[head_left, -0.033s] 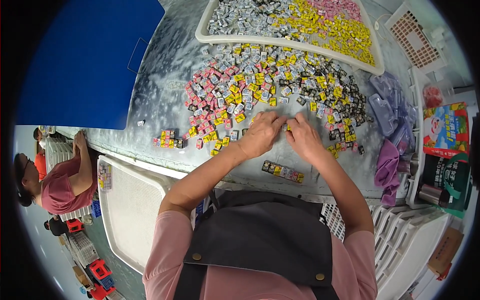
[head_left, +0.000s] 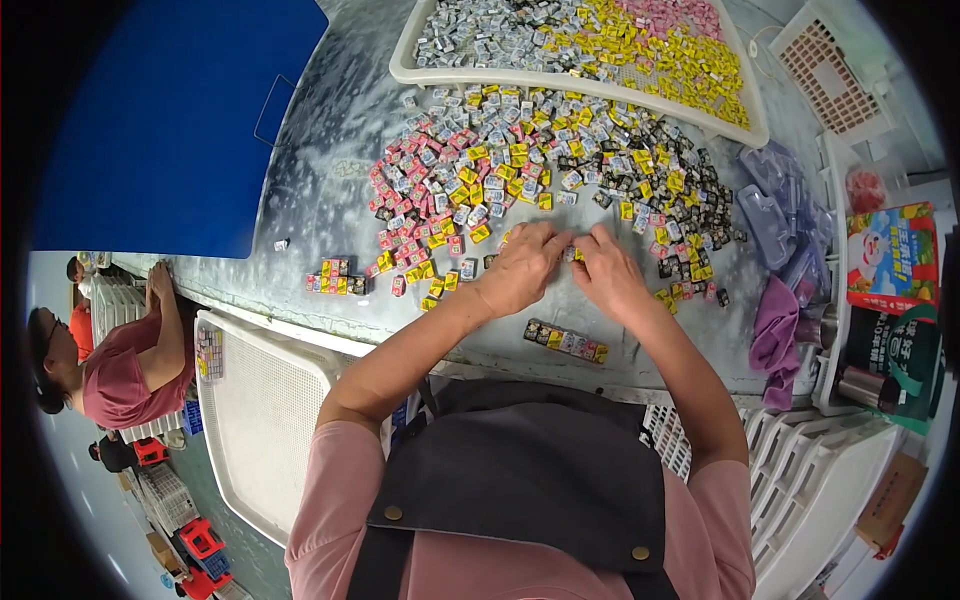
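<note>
My left hand (head_left: 520, 268) and my right hand (head_left: 610, 272) meet fingertip to fingertip on the grey table (head_left: 330, 190), pinching a few small wrapped pieces (head_left: 573, 254) between them. Just beyond them spreads a loose pile of small wrapped pieces (head_left: 520, 160) in pink, yellow, silver and black. A short lined-up row of pieces (head_left: 567, 341) lies near the table's front edge, below my hands. Another small lined-up group (head_left: 335, 277) sits to the left. A white tray (head_left: 500, 78) at the back holds many more pieces.
A blue board (head_left: 170, 130) covers the table's left. Purple plastic trays (head_left: 790, 215), a purple cloth (head_left: 775, 335), a colourful box (head_left: 890, 260) and a metal flask (head_left: 860, 385) lie to the right. White mesh trays (head_left: 260, 420) stand below the table. Another person (head_left: 120, 370) sits at left.
</note>
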